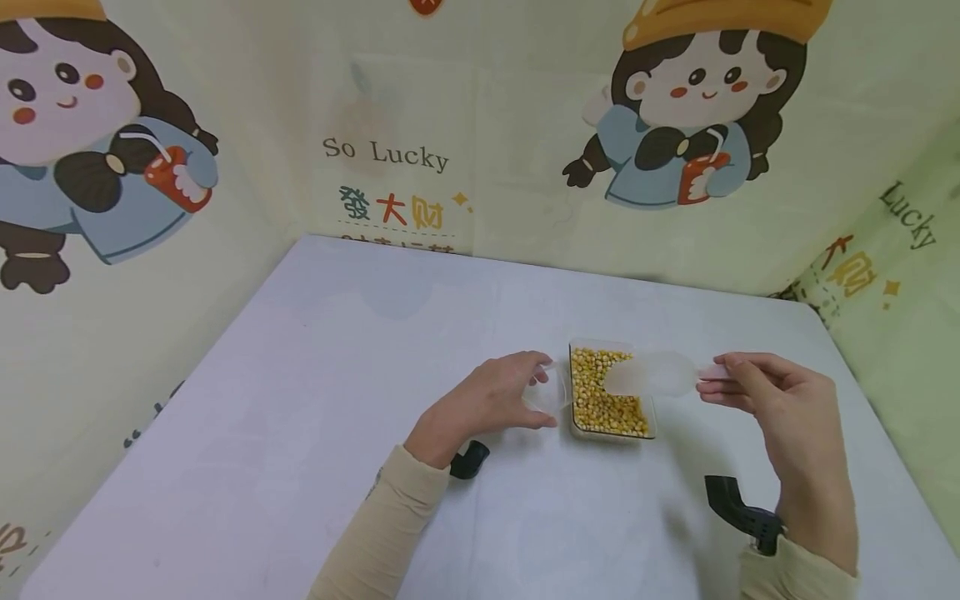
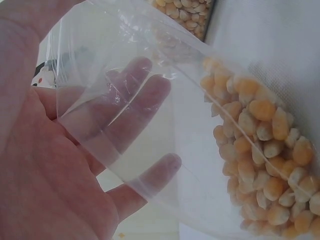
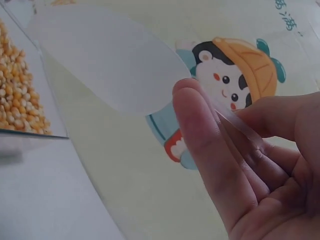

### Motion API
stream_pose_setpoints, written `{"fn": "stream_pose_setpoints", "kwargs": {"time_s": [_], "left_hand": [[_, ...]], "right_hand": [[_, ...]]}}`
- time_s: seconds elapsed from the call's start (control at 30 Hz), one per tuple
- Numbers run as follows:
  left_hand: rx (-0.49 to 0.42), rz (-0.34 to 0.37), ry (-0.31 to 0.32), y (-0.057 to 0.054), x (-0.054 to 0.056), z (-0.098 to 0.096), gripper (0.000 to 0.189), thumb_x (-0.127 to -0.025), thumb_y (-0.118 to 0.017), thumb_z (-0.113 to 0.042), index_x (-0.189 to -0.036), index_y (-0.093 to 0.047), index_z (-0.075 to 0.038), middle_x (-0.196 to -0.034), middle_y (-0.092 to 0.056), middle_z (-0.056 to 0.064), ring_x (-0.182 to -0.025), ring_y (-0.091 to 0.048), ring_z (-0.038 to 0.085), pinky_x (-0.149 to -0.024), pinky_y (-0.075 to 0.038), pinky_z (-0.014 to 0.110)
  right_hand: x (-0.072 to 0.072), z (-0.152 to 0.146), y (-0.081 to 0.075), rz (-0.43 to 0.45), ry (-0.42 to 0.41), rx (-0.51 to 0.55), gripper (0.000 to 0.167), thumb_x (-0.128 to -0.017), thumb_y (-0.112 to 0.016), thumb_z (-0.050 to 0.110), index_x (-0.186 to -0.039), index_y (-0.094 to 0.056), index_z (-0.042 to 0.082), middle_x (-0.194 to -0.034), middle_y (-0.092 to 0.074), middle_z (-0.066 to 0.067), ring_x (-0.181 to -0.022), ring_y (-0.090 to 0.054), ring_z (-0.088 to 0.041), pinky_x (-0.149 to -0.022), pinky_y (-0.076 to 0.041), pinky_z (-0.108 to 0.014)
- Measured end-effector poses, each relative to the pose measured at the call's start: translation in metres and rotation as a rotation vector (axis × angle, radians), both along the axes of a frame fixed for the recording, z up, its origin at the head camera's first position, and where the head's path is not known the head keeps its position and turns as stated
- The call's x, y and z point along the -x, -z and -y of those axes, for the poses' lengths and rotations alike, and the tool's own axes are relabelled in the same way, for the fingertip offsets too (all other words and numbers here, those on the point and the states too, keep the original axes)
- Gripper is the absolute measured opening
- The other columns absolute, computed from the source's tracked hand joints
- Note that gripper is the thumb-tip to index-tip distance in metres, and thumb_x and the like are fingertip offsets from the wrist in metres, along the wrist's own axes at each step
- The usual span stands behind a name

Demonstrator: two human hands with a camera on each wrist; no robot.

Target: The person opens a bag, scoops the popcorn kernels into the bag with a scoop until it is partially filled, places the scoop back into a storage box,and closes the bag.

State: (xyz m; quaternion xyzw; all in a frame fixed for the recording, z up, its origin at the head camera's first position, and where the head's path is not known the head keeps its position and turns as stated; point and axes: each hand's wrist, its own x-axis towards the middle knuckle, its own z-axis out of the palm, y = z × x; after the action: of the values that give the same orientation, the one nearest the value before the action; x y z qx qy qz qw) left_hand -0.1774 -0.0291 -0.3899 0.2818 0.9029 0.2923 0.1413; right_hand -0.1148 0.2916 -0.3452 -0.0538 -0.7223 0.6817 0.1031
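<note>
My left hand point(image 1: 491, 398) holds a clear plastic bag point(image 1: 546, 392), thumb and fingers curved around its upper part. In the left wrist view some fingers show through the film, and yellow corn kernels point(image 2: 265, 145) lie gathered low in the bag. With thumb and fingers my right hand point(image 1: 795, 408) pinches the handle of a translucent white scoop point(image 1: 660, 374). The scoop's bowl overlaps a clear rectangular container point(image 1: 615, 435) full of corn kernels point(image 1: 600, 404). In the right wrist view the visible face of the scoop point(image 3: 110, 55) is smooth and bare of kernels.
The container stands on a white-covered table point(image 1: 337, 375), just right of the bag. Black wrist mounts point(image 1: 742, 512) are strapped to both forearms. Printed cloth walls point(image 1: 517, 125) with cartoon figures rise behind the table and at both sides.
</note>
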Motion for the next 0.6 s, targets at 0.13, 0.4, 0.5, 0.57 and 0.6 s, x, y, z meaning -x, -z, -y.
{"fn": "stream_pose_setpoints", "kwargs": {"time_s": [0.13,0.4,0.5,0.57,0.6], "left_hand": [[0.007,-0.005,0.002,0.000,0.000,0.000,0.080,-0.081,-0.080,-0.044,-0.145,-0.043,-0.014,-0.129,-0.065,-0.001,-0.118,-0.061,0.017,-0.099,-0.049,0.032],[0.011,0.001,0.006,0.000,0.000,0.000,0.080,-0.082,-0.079,-0.043,-0.146,-0.043,-0.013,-0.129,-0.065,-0.001,-0.119,-0.061,0.017,-0.099,-0.049,0.033],[0.011,0.003,0.002,0.000,0.000,-0.001,0.080,-0.082,-0.079,-0.044,-0.146,-0.042,-0.014,-0.129,-0.065,-0.001,-0.119,-0.061,0.017,-0.099,-0.049,0.033],[0.012,0.006,0.000,0.000,0.000,-0.001,0.079,-0.082,-0.079,-0.044,-0.146,-0.043,-0.014,-0.130,-0.065,-0.002,-0.119,-0.061,0.017,-0.100,-0.049,0.033],[0.012,0.007,-0.001,0.000,0.000,-0.001,0.079,-0.082,-0.079,-0.044,-0.146,-0.042,-0.014,-0.130,-0.065,-0.002,-0.119,-0.060,0.017,-0.100,-0.049,0.033]], "right_hand": [[-0.003,-0.005,-0.003,0.058,0.011,-0.090,0.021,-0.093,-0.069,0.022,-0.102,-0.070,0.002,-0.082,-0.077,-0.002,-0.070,-0.075,-0.018,-0.067,-0.059,-0.027],[-0.006,-0.011,-0.005,0.098,-0.014,-0.175,0.019,-0.096,-0.066,0.022,-0.103,-0.069,0.004,-0.082,-0.078,0.001,-0.070,-0.076,-0.016,-0.067,-0.059,-0.022],[-0.008,-0.014,-0.006,0.107,-0.023,-0.210,0.020,-0.096,-0.065,0.022,-0.104,-0.069,0.005,-0.083,-0.078,0.001,-0.071,-0.076,-0.016,-0.068,-0.058,-0.021],[-0.009,-0.015,-0.007,0.111,-0.030,-0.234,0.020,-0.097,-0.065,0.023,-0.105,-0.069,0.005,-0.083,-0.078,0.002,-0.071,-0.076,-0.016,-0.068,-0.058,-0.020],[-0.009,-0.016,-0.007,0.113,-0.033,-0.238,0.020,-0.097,-0.064,0.023,-0.105,-0.068,0.005,-0.083,-0.078,0.002,-0.071,-0.076,-0.016,-0.068,-0.058,-0.021]]}}
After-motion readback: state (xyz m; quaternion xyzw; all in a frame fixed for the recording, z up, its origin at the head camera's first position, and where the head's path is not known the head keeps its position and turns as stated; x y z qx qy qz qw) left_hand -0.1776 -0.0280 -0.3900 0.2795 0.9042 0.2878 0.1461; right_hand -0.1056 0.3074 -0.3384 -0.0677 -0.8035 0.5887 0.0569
